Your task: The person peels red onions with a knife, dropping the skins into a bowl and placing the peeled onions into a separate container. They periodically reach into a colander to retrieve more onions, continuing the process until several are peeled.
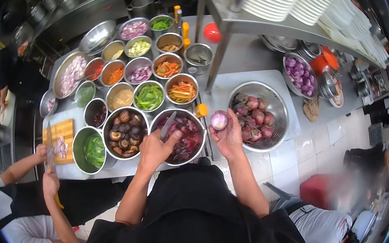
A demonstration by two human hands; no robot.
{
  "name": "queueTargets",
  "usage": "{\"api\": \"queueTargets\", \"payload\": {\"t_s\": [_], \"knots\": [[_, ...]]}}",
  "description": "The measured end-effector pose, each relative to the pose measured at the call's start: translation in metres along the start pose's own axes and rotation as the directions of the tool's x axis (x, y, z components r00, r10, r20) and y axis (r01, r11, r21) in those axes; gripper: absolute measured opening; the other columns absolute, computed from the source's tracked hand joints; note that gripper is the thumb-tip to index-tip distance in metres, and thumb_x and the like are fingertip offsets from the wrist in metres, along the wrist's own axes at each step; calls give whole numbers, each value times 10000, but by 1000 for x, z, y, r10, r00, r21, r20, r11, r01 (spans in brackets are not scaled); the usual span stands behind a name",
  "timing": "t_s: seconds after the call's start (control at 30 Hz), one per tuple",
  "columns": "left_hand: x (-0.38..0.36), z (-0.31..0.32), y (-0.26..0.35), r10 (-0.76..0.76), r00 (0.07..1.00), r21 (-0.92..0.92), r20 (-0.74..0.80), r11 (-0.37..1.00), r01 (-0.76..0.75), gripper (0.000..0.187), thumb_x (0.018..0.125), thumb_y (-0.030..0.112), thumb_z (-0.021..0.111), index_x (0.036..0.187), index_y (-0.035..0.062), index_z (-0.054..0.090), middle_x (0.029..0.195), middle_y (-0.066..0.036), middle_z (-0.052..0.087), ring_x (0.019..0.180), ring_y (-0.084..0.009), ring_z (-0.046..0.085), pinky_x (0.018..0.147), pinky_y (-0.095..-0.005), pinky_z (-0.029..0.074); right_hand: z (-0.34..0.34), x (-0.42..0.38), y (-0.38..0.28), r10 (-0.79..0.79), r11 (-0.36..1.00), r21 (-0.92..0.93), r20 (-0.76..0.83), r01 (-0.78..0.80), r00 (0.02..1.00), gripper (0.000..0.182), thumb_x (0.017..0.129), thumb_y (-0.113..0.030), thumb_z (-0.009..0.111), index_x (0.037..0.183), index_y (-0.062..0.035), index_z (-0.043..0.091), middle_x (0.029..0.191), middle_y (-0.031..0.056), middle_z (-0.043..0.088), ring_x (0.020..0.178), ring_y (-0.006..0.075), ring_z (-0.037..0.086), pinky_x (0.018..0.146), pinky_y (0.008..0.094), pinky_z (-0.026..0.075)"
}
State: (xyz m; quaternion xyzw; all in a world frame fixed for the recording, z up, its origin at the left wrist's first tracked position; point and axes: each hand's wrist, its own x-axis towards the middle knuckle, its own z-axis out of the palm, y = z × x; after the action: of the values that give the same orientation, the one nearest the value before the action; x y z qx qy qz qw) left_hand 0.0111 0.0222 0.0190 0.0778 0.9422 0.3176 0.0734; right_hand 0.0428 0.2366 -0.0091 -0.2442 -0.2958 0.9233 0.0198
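My left hand (155, 148) is closed around a small knife (168, 124), its blade pointing up and away from me. It is over a steel pot (203, 142) filled with dark red onion skins (188, 142). In my right hand (232, 139), the fingers hold a peeled purple-white onion (219, 120), just right of that pot. Behind this hand stands a perforated steel colander (280, 109) with several unpeeled red onions (255, 115) inside. The knife and the onion are apart.
Left of my pot are a pot of mushrooms (126, 130) and several tubs of cut vegetables. A co-worker's hands (47, 167) use a knife on a wooden board (65, 128). A bowl of peeled onions (300, 77) sits right. A shelf post (216, 64) rises ahead.
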Motion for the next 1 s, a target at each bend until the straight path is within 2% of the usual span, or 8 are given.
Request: {"api": "queueTargets", "payload": {"t_s": [0.1,0.57,0.67,0.73,0.77,0.83,0.93,1.0], "knots": [[9,6,7,-199,978,-67,65,977,203,577,884,512,524,755,-33,662,661,-239,628,765,-422,639,703,-479,482,-22,-1,-26,-92,994,-63,10,93,996,276,911,-394,531,984,-128,535,770,11,564,616,141,535,420,240,301],[9,44,8,-114,992,-17,-51,993,113,290,789,218,632,922,-40,636,785,-269,643,785,-444,625,718,-473,477,-173,102,-235,-614,782,-411,-374,469,695,236,886,-337,599,939,-110,560,726,20,550,563,131,505,464,250,394],[6,51,10,-219,972,-154,-87,967,204,484,872,437,597,868,-44,651,721,-264,632,730,-440,624,678,-456,467,-215,140,-292,-670,736,-542,-492,406,556,277,888,-357,589,983,-97,567,720,13,546,545,118,489,450,241,374],[5,50,15,-259,962,-167,-91,956,241,500,885,445,578,841,-48,652,696,-262,624,704,-435,618,663,-458,459,-291,189,-317,-922,351,-898,-282,264,265,363,867,-383,580,1050,-70,595,797,79,624,649,202,590,558,301,467],[4,49,16,-299,949,-180,-96,943,279,521,899,452,558,815,-53,654,671,-259,616,677,-429,612,648,-459,451,-294,188,-320,-920,353,-898,-282,262,271,363,867,-383,580,1050,-70,595,797,79,624,649,202,590,558,301,467],[3,51,12,-274,955,-153,-117,955,255,537,914,453,536,798,-59,652,646,-260,600,632,-427,588,616,-461,435,-286,171,-325,-919,39,-950,-156,-309,362,435,835,-388,570,1134,-75,613,961,159,668,870,305,643,765,370,493],[3,51,12,-245,961,-58,-127,969,239,493,905,423,558,776,-45,649,644,-263,590,637,-446,585,596,-470,436,-256,140,-318,-823,-117,-929,-107,-350,558,464,830,-372,500,1178,-84,606,1086,211,639,1071,387,573,929,431,423],[2,53,11,-199,969,-38,-147,980,195,474,900,407,570,768,-41,647,647,-260,594,646,-445,590,598,-471,438,-252,137,-302,-894,-198,-912,18,-359,447,426,830,-342,527,1163,-93,623,1068,201,647,1058,372,585,916,421,434]]}}
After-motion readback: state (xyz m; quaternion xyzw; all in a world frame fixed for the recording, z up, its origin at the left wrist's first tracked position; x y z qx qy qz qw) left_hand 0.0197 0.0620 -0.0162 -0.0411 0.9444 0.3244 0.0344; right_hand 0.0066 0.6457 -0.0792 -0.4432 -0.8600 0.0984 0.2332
